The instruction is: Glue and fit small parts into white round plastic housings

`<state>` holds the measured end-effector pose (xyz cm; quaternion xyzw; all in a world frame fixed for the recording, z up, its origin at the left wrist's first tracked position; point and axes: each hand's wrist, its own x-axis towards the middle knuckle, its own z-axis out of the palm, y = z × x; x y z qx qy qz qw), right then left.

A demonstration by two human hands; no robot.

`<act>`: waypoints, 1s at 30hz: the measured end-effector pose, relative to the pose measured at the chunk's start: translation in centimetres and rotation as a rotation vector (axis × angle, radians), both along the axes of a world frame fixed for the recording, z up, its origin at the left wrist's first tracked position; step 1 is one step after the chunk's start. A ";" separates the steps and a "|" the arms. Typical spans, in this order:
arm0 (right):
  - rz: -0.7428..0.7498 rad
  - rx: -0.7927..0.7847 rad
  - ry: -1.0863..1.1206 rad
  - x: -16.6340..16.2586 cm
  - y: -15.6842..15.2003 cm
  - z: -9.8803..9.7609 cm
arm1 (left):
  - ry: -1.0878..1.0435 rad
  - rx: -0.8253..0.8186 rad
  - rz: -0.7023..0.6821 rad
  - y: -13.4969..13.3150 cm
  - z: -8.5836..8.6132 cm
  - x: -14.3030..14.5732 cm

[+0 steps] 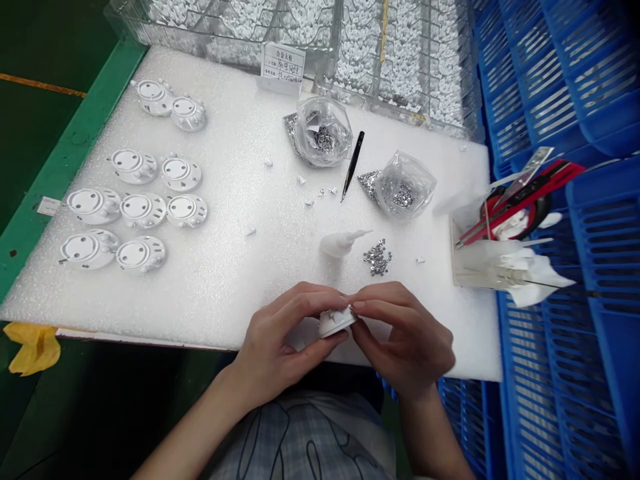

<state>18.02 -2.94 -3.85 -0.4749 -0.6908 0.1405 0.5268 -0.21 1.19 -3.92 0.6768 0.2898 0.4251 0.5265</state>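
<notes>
Near the front edge of the foam-covered table, a small white plastic part with a rounded rim (334, 324) is held between both hands. My left hand (280, 337) grips it from the left, thumb below and fingers over the top. On its right side, the fingertips of my right hand (405, 333) are closed against it; any smaller piece between them is hidden. Just beyond my hands stands a white bottle with a thin nozzle (337, 245). To its right lies a loose pile of tiny silver metal pieces (377, 257).
Several similar white parts (143, 210) sit in rows at left. Black tweezers (353, 167) lie between two plastic bags (327, 137) of metal pieces. Clear trays (300, 30) of small white pieces line the back. A tool holder (470, 267) and blue crates (550, 87) flank the right.
</notes>
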 end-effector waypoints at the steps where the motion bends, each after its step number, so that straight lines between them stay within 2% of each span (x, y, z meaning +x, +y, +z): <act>1: -0.003 0.002 0.008 0.0 0.0 0.0 | -0.002 0.000 -0.001 0.0 0.0 0.0; 8: 0.009 -0.027 0.012 0.1 -0.1 0.1 | -0.008 -0.018 -0.008 0.0 0.1 0.0; 15: 0.020 0.024 -0.046 0.2 -0.1 0.2 | -0.008 -0.026 -0.017 -0.1 0.1 0.0; 24: 0.045 0.039 -0.017 0.3 -0.1 0.0 | 0.055 -0.033 -0.035 -0.1 0.6 -0.2; 30: 0.024 -0.037 0.079 0.0 -0.1 0.0 | -0.022 -0.041 -0.068 0.3 0.3 -0.2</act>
